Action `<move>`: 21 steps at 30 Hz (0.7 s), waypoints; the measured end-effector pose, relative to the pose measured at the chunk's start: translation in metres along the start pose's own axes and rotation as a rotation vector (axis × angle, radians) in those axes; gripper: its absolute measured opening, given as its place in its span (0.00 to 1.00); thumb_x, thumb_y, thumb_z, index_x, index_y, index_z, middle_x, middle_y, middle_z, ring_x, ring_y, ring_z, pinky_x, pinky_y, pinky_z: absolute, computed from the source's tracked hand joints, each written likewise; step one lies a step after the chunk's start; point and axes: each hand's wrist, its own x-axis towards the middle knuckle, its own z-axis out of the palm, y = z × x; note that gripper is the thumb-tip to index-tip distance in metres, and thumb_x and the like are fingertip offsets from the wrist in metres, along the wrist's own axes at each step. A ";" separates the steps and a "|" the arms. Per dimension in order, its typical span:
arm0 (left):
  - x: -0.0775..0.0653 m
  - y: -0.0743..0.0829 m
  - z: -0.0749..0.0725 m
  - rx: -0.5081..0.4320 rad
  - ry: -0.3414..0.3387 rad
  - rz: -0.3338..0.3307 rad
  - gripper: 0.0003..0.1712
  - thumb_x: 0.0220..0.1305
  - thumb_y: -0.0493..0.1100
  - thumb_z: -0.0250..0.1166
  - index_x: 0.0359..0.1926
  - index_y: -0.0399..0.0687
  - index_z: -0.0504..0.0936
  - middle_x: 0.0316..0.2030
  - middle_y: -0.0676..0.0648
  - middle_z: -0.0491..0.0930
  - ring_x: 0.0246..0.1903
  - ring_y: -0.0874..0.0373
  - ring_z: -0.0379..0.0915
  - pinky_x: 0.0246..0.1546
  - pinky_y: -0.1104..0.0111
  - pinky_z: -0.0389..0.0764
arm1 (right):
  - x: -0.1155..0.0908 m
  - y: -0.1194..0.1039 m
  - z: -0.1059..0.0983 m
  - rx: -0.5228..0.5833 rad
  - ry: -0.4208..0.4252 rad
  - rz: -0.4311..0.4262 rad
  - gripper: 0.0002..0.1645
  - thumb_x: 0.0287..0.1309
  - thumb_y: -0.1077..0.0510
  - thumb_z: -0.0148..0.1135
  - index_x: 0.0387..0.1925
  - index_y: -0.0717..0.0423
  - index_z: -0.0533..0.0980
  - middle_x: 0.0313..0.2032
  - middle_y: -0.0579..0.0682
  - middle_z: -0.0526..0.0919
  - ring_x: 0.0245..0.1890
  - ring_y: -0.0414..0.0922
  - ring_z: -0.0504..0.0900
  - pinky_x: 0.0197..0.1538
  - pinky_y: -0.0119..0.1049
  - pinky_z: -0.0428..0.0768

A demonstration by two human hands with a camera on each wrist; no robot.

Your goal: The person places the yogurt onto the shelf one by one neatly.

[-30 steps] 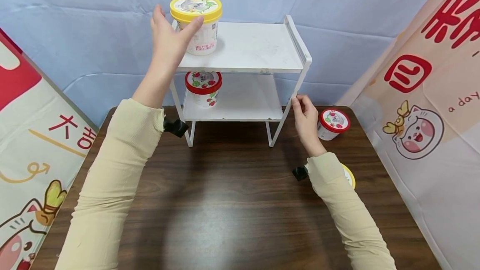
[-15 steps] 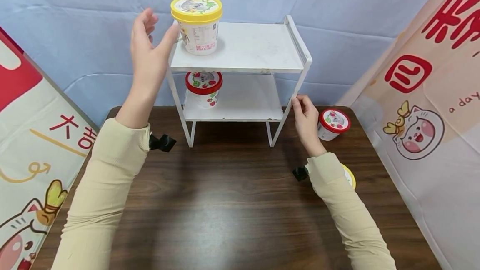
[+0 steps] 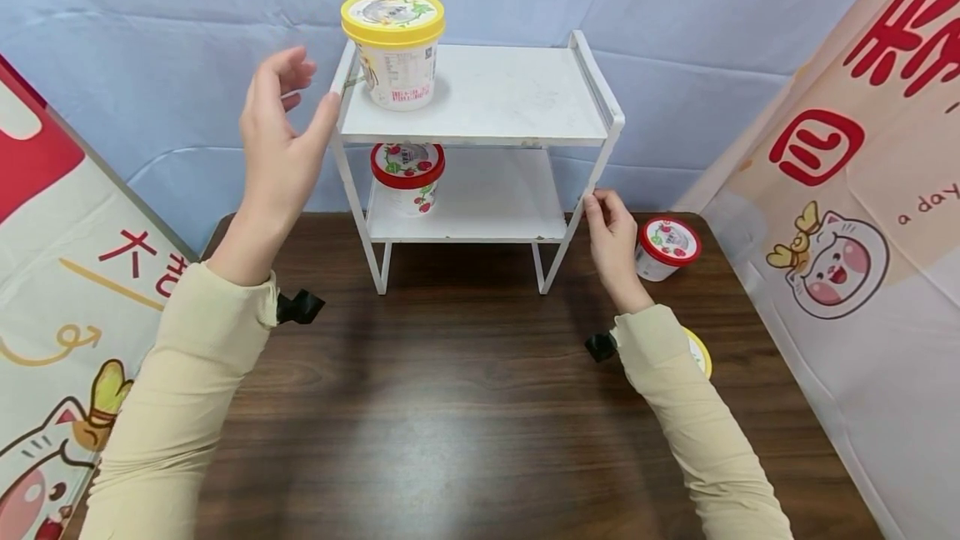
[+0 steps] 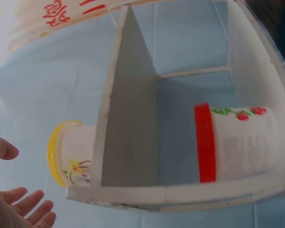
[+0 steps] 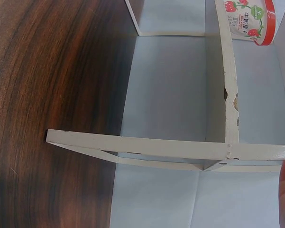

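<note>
Left hand [image 3: 279,152] near round yellow-lidded tub [image 3: 402,65], perhaps cardboard, on shelf [image 3: 513,94]

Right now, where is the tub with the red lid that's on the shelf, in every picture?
Head: the red-lidded tub is left of centre, on the lower shelf.
Left wrist: the red-lidded tub is right of centre, its lid facing left.
Right wrist: the red-lidded tub is at the top right, partly cut off.
Shared landmark: the white rack.
</note>
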 end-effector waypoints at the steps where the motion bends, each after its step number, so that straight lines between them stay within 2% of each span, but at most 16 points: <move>1: -0.001 -0.001 -0.001 0.017 0.002 0.022 0.25 0.60 0.42 0.58 0.57 0.42 0.67 0.50 0.47 0.72 0.52 0.63 0.65 0.52 0.74 0.64 | 0.000 0.000 0.000 0.001 -0.001 -0.002 0.14 0.64 0.63 0.50 0.36 0.75 0.71 0.30 0.68 0.73 0.27 0.30 0.69 0.34 0.24 0.67; 5: -0.007 -0.008 -0.005 0.076 0.012 0.115 0.23 0.58 0.40 0.58 0.55 0.39 0.69 0.49 0.45 0.73 0.52 0.61 0.66 0.52 0.71 0.65 | 0.000 0.000 0.000 0.010 -0.002 -0.002 0.14 0.64 0.63 0.50 0.36 0.75 0.71 0.30 0.68 0.74 0.27 0.29 0.69 0.35 0.24 0.67; 11: -0.016 -0.017 -0.011 0.118 0.004 0.287 0.21 0.57 0.37 0.59 0.52 0.35 0.71 0.46 0.40 0.75 0.50 0.51 0.68 0.50 0.63 0.67 | 0.001 0.000 0.000 0.010 0.001 -0.004 0.14 0.64 0.63 0.50 0.36 0.75 0.71 0.30 0.69 0.74 0.27 0.29 0.69 0.34 0.24 0.67; 16: -0.023 -0.028 -0.015 0.169 -0.064 0.405 0.21 0.57 0.35 0.59 0.52 0.33 0.71 0.45 0.38 0.75 0.47 0.45 0.69 0.49 0.60 0.69 | 0.001 0.002 0.000 0.019 -0.003 -0.003 0.14 0.64 0.63 0.49 0.36 0.75 0.71 0.30 0.69 0.74 0.27 0.30 0.69 0.34 0.24 0.67; 21: -0.029 -0.038 -0.021 0.225 -0.130 0.476 0.19 0.58 0.36 0.57 0.50 0.31 0.72 0.43 0.36 0.76 0.44 0.43 0.69 0.47 0.57 0.69 | 0.001 0.002 0.000 0.026 -0.005 -0.002 0.14 0.64 0.63 0.49 0.36 0.76 0.71 0.30 0.69 0.73 0.27 0.30 0.69 0.35 0.24 0.67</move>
